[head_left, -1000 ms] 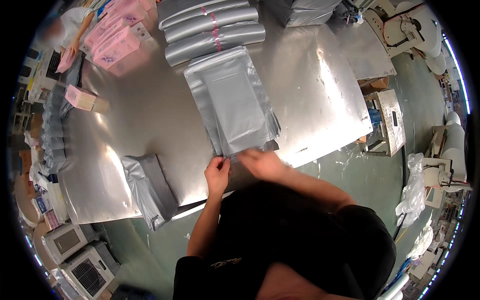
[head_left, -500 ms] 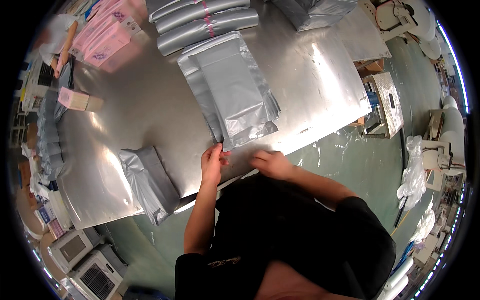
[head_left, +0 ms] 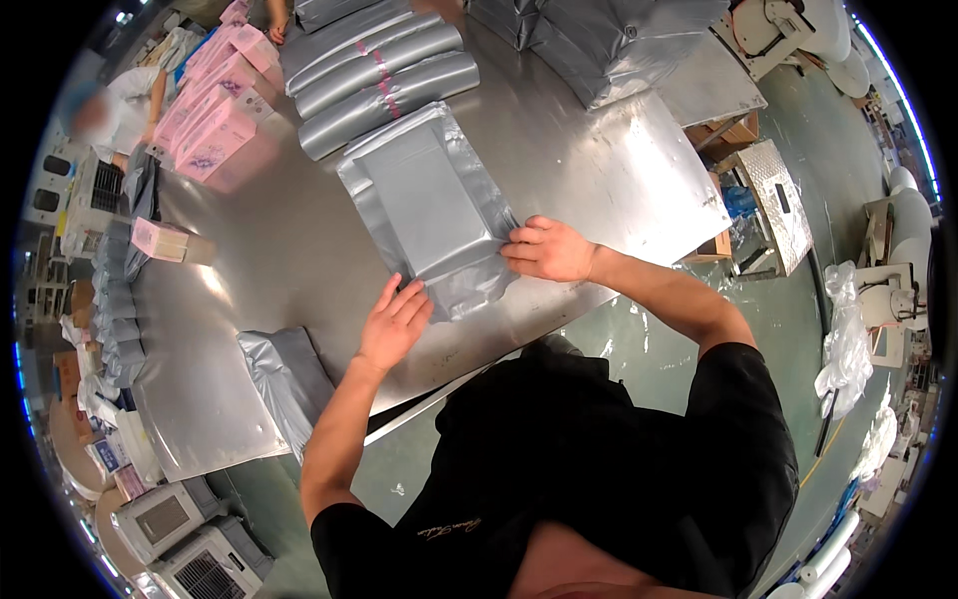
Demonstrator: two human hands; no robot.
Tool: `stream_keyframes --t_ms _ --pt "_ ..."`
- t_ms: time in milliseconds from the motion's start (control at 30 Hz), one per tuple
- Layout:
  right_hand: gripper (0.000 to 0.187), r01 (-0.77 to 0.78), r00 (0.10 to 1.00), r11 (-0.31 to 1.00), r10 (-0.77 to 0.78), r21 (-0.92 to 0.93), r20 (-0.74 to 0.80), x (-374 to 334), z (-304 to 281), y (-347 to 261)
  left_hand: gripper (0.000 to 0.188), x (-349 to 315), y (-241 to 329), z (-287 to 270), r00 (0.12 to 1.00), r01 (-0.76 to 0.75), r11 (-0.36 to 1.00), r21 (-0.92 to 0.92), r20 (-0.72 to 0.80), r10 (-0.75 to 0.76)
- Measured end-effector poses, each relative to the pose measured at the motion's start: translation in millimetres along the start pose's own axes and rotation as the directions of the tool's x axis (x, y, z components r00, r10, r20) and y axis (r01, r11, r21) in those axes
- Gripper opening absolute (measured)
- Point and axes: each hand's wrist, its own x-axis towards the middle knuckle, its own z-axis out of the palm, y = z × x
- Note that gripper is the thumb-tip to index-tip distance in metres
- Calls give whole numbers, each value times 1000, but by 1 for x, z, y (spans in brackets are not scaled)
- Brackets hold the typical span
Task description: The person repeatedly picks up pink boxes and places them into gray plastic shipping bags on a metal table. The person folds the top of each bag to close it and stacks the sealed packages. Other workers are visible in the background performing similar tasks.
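A stack of flat grey plastic mailer bags [head_left: 424, 205] lies in the middle of a shiny metal table [head_left: 589, 170]. My left hand [head_left: 394, 321] rests flat on the near left corner of the stack, fingers spread. My right hand [head_left: 547, 250] pinches the near right edge of the top bag. Both forearms come in from below over my black shirt.
A second grey bag bundle [head_left: 284, 374] lies at the near left table edge. Rolled grey bundles [head_left: 374, 85] and pink boxes [head_left: 215, 125] sit farther back, with more grey packs [head_left: 609, 40] at the far right. Another person [head_left: 125, 105] stands at the far left. Machines [head_left: 185, 544] stand on the floor.
My hands have moved apart along the near edge of the stack, the right one sliding to its right corner. The view has tilted so the table sits lower.
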Motion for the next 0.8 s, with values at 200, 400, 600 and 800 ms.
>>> stream_keyframes --t_ms 200,400,600,800 --pt "18 -328 416 -453 719 829 557 4 49 -5 9 5 13 41 395 140 -226 -964 264 -880" --pt "30 -357 269 -646 621 675 736 43 50 -23 29 -3 2 48 346 132 -486 -864 500 -794" --pt "73 -497 620 -616 241 611 747 111 59 -109 61 -87 52 -95 244 463 -144 -875 282 -928" --pt "45 -450 663 761 -66 468 746 259 102 -155 58 -137 72 -172 325 944 320 76 -65 -943"
